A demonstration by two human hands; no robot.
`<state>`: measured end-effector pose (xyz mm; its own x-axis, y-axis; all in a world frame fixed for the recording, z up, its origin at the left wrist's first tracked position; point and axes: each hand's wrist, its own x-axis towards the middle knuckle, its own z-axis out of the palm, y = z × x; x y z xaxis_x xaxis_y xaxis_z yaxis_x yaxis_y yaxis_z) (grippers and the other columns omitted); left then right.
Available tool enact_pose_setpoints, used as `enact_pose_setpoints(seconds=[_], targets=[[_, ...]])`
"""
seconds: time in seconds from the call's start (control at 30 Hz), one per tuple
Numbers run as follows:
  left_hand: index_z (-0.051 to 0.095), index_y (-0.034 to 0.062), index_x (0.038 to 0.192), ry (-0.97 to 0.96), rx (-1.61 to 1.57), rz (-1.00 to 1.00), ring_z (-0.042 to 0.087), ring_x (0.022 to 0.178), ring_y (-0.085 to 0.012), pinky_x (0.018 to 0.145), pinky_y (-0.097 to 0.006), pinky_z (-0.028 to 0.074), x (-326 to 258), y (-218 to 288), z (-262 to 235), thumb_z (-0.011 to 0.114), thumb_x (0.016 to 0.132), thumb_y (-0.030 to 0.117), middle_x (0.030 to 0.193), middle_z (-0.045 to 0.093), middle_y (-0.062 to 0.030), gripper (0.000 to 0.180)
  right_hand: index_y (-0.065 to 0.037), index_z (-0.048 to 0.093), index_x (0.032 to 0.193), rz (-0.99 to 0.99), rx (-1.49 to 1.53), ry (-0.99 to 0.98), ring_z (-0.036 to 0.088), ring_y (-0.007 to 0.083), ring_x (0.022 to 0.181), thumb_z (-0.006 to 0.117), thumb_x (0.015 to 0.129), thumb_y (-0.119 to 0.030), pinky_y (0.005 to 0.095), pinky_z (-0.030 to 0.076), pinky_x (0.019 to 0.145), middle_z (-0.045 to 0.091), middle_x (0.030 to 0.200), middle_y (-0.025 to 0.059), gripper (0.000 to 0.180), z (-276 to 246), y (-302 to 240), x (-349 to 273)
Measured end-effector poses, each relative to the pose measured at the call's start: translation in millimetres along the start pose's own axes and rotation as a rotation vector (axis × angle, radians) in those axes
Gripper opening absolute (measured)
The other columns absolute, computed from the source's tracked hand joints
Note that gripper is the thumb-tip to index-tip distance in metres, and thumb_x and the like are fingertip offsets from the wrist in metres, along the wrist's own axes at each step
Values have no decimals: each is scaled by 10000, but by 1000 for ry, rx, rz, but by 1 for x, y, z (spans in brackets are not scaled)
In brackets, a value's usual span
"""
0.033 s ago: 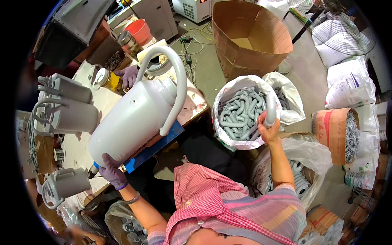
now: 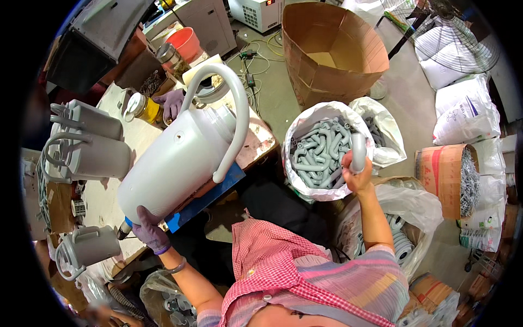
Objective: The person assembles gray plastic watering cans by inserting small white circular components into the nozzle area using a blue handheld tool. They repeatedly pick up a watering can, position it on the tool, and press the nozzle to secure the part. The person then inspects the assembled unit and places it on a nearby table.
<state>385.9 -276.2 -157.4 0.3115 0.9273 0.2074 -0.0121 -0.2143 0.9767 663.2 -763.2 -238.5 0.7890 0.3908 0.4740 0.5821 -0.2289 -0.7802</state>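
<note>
A large grey plastic jug (image 2: 169,163) with a big looped handle (image 2: 239,98) lies tilted over the worktable, its neck toward the far right. My left hand (image 2: 151,231), in a purple glove, grips its base, thumb on the wall and the other fingers partly hidden. Close by that hand is a blue-and-dark tool end (image 2: 125,226). Bare, my right hand (image 2: 358,177) closes round a grey curved handle piece (image 2: 358,152), above the right side of a white sack (image 2: 299,122) full of similar grey pieces (image 2: 321,147).
More grey jugs stand on the table's left (image 2: 103,155) and near left (image 2: 95,245). Behind the big jug are a purple glove (image 2: 171,101), jars and a red bucket (image 2: 185,43). A tall cardboard box (image 2: 305,82) stands beyond the sack; a plastic bag (image 2: 425,210) lies right.
The curved handle piece in my right hand has shifted slightly down and left. My left hand and the jug look almost unmoved.
</note>
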Motion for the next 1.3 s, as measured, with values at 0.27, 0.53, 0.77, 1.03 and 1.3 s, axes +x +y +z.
enact_pose_setpoints(seconds=[0.27, 0.53, 0.77, 1.03, 1.3], targets=[[607, -63, 1184, -5, 16, 13, 603, 980, -151, 856, -309, 495, 1, -10, 0, 691, 934, 348, 1109, 664, -95, 488, 14, 564, 980, 461, 70, -300, 641, 335, 727, 626, 811, -246, 414, 504, 664, 607, 768, 161, 315, 19, 22, 11], [615, -62, 1188, -46, 0, -37, 620, 987, -160, 886, -307, 503, -1, -8, -3, 730, 912, 258, 1119, 671, -96, 438, -17, 572, 1171, 262, 42, -125, 573, 139, 849, 660, 933, -147, 291, 466, 787, 617, 946, 44, 285, -35, -35, 75], [626, -50, 1184, -27, -60, -77, 627, 980, -155, 890, -302, 503, -5, -1, 8, 771, 878, 268, 1101, 680, -83, 465, -105, 576, 1224, -212, -106, -181, 473, 299, 1159, 787, 802, -164, 394, 382, 997, 490, 1300, 136, 475, -14, -112, 130], [682, -54, 1086, -37, -81, -79, 616, 906, -121, 844, -277, 496, -5, -4, 6, 811, 844, 241, 1016, 702, -66, 403, -144, 456, 1389, 645, 145, -260, 690, 237, 894, 589, 976, -145, 348, 567, 810, 642, 1171, 165, 434, -22, -62, 122], [705, -39, 1021, -38, -128, -87, 620, 842, -96, 786, -259, 508, -5, 13, 8, 831, 820, 205, 946, 713, -42, 340, -120, 439, 1413, 183, 1035, -512, 464, 379, 1330, 647, 870, -161, 618, 473, 1007, 398, 1457, 264, 583, 10, -178, 185]])
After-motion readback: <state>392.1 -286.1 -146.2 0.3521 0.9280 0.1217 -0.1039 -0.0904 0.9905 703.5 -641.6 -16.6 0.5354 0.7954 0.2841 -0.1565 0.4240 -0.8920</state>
